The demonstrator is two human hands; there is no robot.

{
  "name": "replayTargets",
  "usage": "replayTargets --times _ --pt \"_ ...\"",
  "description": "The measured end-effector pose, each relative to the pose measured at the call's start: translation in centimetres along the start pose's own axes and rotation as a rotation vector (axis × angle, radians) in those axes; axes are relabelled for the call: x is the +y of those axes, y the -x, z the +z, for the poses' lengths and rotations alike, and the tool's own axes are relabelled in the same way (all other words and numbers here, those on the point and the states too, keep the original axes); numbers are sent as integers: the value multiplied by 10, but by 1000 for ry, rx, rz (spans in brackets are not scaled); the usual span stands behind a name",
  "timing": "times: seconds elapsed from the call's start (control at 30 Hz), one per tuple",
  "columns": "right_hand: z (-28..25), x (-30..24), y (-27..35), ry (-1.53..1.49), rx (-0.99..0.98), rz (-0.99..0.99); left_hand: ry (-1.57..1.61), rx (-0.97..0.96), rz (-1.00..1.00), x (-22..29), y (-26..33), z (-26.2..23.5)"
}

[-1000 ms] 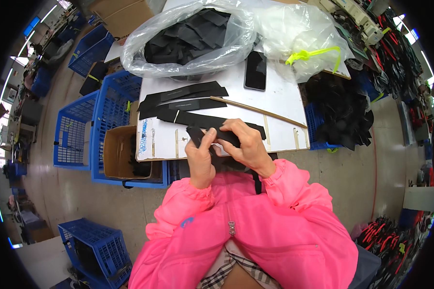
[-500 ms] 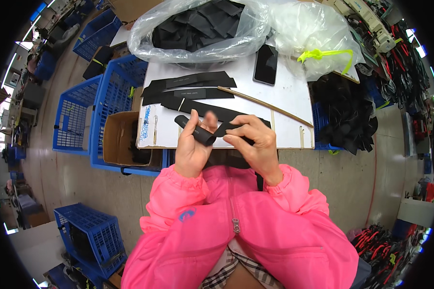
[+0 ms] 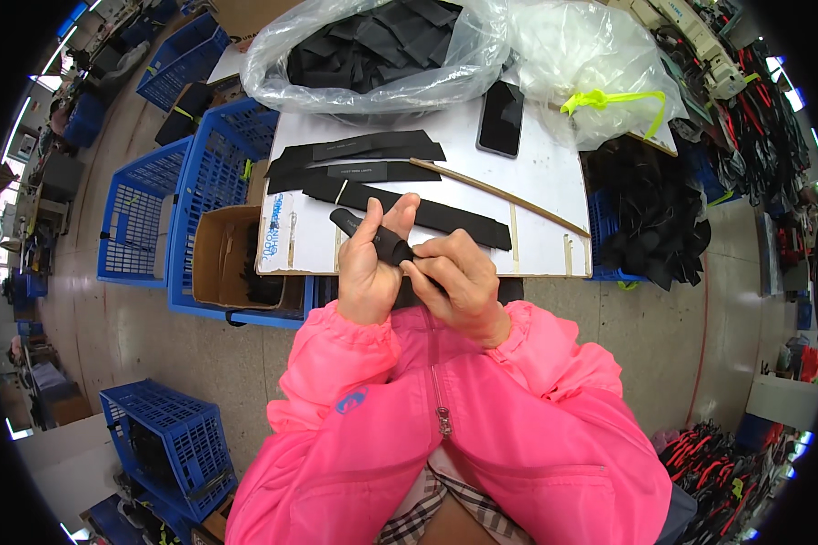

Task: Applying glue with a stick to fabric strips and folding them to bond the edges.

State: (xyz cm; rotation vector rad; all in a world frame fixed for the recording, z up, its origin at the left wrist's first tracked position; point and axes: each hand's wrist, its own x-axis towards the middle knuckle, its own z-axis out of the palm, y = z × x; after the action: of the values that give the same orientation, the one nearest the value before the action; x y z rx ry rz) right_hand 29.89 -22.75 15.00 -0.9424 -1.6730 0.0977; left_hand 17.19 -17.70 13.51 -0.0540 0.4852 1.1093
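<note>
Above the near edge of the white tabletop (image 3: pixel 543 245), my left hand (image 3: pixel 365 283) grips a black fabric piece (image 3: pixel 388 243) that is curled into a tube. Its thumb and fingers close around the tube. My right hand (image 3: pixel 468 286) has its fingers bent in, pinching the tube's near right end; part of the fabric is hidden behind those fingers. Just beyond both hands, a long folded black strip (image 3: pixel 454 218) lies slantwise. Farther back are two flat black strips with labels, one (image 3: pixel 391 145) behind the other (image 3: pixel 291 182).
A thin wooden stick (image 3: pixel 509 199) crosses the table beside a black phone (image 3: pixel 501 123). At the back stands a clear plastic bag (image 3: pixel 273 86) of black pieces, next to a tied bag (image 3: pixel 600 54). Blue crates (image 3: pixel 184 236) and a cardboard box (image 3: pixel 218 259) are left; black pieces (image 3: pixel 654 218) hang over right.
My right hand has come left and slightly down, closer to my left hand. The fabric stretched between them is gathered in, and the tube has tilted more steeply.
</note>
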Motion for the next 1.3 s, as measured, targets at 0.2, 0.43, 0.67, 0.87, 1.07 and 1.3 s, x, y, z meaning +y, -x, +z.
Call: replayTargets --times 0.2,0.43,0.67,0.87,1.07,1.3 --pt "10 5 10 -70 29 168 -217 40 247 -15 6 22" --pt "-11 -1 8 -257 -321 369 -118 -228 299 5 2 18" --pt "26 28 19 -73 -326 309 -170 -248 214 -17 -6 15" --pt "0 -7 4 25 -391 367 90 -139 91 20 -14 27" --pt "16 27 4 61 -254 140 -247 -91 174 -6 -8 25" --pt "1 18 -3 -144 -447 307 -126 -289 128 24 -20 19"
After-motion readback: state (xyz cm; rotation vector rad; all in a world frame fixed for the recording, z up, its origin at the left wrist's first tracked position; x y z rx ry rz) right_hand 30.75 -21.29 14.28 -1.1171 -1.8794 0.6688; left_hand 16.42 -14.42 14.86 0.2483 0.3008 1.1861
